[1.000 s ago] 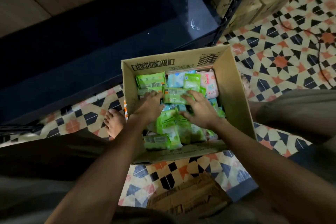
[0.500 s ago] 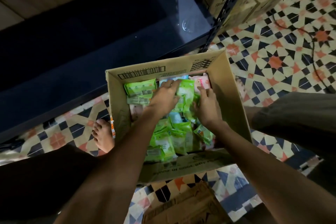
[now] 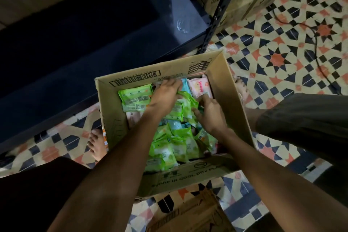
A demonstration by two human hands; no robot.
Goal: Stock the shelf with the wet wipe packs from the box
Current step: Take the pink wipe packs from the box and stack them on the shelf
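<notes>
Wet wipe packs [image 3: 177,143] fill the cardboard box [image 3: 228,96] on the tiled floor, heaped loosely, with the dark shelf [image 3: 79,47] just beyond the box's far wall and nothing visibly stocked on it yet. At the far left corner of the box lies a flat green pack [image 3: 135,97], untouched. Next, the left hand [image 3: 164,94] reaches toward the far wall, fingers spread flat over the packs there; whether they curl round one I cannot tell. Between the hands is a crumpled green pack [image 3: 185,106], and the right hand [image 3: 211,112] pinches its edge with curled fingers. A pink pack [image 3: 199,86] sits in the far right corner. To do this step well, I judge it best to square several packs into one stack, clamp them from both sides, and lift clear of the rim before swinging toward the shelf, since the slick wrappers could slip.
</notes>
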